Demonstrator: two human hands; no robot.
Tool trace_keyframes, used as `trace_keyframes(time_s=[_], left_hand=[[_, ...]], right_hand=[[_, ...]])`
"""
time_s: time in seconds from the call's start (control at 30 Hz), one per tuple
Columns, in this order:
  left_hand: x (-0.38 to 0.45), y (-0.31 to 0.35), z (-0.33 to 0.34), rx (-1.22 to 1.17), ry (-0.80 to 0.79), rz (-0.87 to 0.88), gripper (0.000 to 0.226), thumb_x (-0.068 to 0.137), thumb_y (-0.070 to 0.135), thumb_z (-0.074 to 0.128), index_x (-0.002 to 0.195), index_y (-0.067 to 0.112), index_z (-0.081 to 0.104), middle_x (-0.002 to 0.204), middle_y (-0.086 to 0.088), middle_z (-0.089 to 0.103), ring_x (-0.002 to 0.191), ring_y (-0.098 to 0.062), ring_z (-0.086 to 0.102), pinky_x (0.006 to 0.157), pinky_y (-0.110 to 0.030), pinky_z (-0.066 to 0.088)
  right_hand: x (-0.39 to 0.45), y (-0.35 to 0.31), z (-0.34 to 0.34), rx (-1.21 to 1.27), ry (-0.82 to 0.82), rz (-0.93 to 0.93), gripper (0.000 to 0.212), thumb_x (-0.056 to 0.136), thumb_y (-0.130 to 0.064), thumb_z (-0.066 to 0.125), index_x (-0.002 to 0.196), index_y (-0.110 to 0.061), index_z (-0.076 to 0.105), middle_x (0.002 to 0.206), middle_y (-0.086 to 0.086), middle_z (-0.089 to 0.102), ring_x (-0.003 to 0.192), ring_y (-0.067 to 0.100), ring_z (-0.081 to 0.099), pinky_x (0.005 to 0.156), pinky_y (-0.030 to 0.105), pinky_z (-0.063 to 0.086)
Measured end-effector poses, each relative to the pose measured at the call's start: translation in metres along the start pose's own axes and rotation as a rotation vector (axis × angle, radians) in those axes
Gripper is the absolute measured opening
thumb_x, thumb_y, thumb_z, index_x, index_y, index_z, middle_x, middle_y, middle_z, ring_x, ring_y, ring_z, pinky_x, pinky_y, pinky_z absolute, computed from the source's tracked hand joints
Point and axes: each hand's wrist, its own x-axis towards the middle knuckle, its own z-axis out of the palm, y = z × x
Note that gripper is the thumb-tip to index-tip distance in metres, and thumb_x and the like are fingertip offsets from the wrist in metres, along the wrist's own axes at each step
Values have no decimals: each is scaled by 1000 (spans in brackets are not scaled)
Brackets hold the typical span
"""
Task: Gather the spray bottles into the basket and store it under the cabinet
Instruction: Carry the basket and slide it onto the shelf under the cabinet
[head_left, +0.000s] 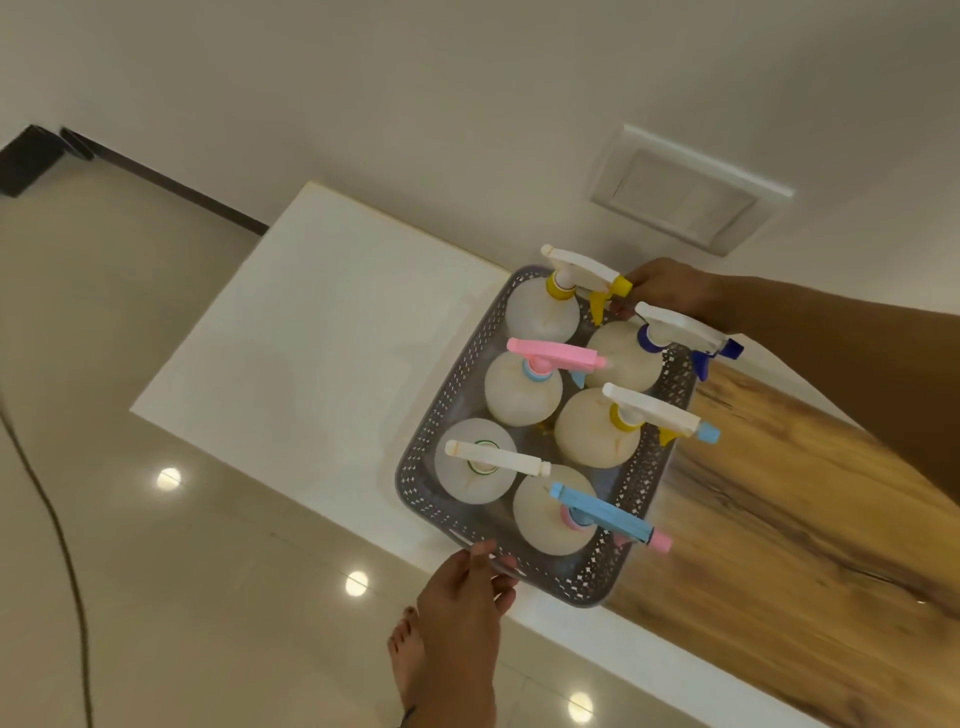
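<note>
A grey perforated basket (655, 488) stands on the counter, straddling its white part and its wood part. Several round whitish spray bottles stand upright inside it, among them one with a pink trigger head (553, 357), one with a blue head (602, 512) and one with a white head and yellow collar (582, 271). My left hand (462, 597) grips the basket's near rim. My right hand (670, 291) holds the far rim, partly hidden behind two spray heads.
The counter has a white section (311, 332) at left and a wood-grain section (810, 519) at right, against a white wall with a switch plate (685, 192). Below lies a glossy tiled floor (182, 571) with a dark cable (57, 530) and my bare foot (408, 660).
</note>
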Motion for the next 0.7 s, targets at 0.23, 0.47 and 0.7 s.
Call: trace_keyframes(time_s=[0.23,0.47,0.7], left_hand=[[1,-6,-28,169,-77,202,34,105,25,62,80,28,85,84,-4,84,79,-18,82,73,-31,66],[-15,-4,-53,185,-90,214,20,104,14,63,95,7,79,82,-10,85,76,-17,84,65,-25,67],[-47,-11,-71,244,-126,257,18,101,5,63,94,-2,78,75,-18,83,68,-22,83,62,-29,68]], right_hand=[[-9,20,9,19,55,-30,31,97,-6,66,127,-5,72,126,12,70,87,13,63,72,22,49],[-47,45,12,54,92,-55,31,93,-2,67,122,-6,76,121,15,75,97,17,63,82,32,51],[-114,96,22,175,223,-19,25,95,-11,68,116,-13,80,106,7,78,82,12,62,71,29,51]])
